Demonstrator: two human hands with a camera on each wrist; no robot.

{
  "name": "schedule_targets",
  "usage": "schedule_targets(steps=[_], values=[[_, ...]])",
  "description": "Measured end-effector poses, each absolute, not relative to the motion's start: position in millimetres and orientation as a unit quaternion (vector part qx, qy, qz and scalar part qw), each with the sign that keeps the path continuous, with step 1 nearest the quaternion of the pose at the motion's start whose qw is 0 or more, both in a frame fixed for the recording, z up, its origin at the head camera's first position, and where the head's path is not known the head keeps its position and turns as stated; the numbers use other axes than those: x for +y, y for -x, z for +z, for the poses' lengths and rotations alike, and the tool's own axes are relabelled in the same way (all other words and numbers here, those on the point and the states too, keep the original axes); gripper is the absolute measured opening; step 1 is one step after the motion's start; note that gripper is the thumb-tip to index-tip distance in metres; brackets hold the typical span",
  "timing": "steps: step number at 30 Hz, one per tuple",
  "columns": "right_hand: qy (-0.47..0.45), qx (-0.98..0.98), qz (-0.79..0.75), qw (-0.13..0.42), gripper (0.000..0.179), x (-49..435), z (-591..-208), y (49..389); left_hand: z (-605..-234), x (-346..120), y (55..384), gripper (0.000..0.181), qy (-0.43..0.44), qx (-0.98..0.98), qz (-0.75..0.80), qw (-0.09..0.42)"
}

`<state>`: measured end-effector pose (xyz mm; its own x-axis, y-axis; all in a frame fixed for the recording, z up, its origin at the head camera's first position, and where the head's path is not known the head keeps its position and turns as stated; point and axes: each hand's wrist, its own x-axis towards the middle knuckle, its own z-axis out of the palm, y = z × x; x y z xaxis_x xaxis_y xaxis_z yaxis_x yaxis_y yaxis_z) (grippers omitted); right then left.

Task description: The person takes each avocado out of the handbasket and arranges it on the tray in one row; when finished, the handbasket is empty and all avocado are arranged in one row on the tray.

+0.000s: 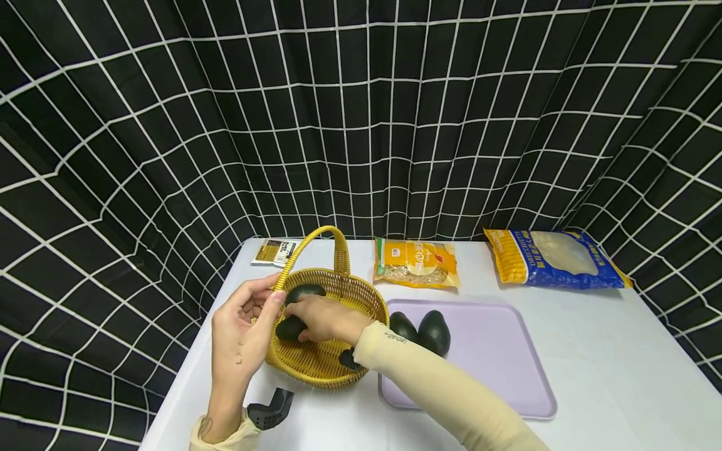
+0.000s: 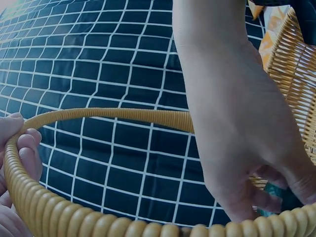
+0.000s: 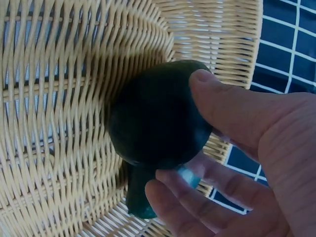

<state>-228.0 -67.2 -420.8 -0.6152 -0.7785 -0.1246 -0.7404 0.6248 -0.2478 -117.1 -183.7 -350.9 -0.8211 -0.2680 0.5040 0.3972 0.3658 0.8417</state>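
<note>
My left hand [image 1: 239, 329] pinches the left side of the curved handle [image 1: 289, 266] of a yellow wicker basket [image 1: 321, 379] between thumb and fingers. Inside the basket is my right hand [image 1: 327, 318], its thumb and fingers around a dark green avocado [image 3: 158, 116] near the woven wall. Part of that avocado [image 1: 290, 329] shows below the hand in the head view. Just beyond it lies a second avocado [image 1: 305, 292], partly covered by the right hand. In the left wrist view, the right hand reaches down past the handle, and the basket's near wall is out of sight.
Right of the basket, a lilac tray [image 1: 496, 376] holds two avocados [image 1: 434, 333], partly behind the right sleeve. Along the back are a small packet [image 1: 274, 252], an orange grain bag [image 1: 416, 263] and a blue-and-yellow pasta bag [image 1: 555, 259]. A black grid-patterned curtain [image 1: 389, 125] surrounds the white table.
</note>
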Motion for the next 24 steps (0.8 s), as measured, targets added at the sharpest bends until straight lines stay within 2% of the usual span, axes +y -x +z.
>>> schedule_targets(steps=[14,22,24], values=[[0.410,0.900,-0.077,0.130,0.052,-70.1,-428.4,226.7,-351.5,-183.9,117.7,0.020,0.034,-0.774,-0.560,0.292],[0.413,0.894,-0.087,0.148,0.063,-70.4,-431.5,228.5,-352.1,-184.6,118.0,0.020,0.040,-0.773,-0.559,0.296],[0.411,0.894,-0.094,0.154,0.071,-70.6,-431.8,228.8,-352.3,-184.8,118.2,0.021,0.041,-0.772,-0.560,0.298]])
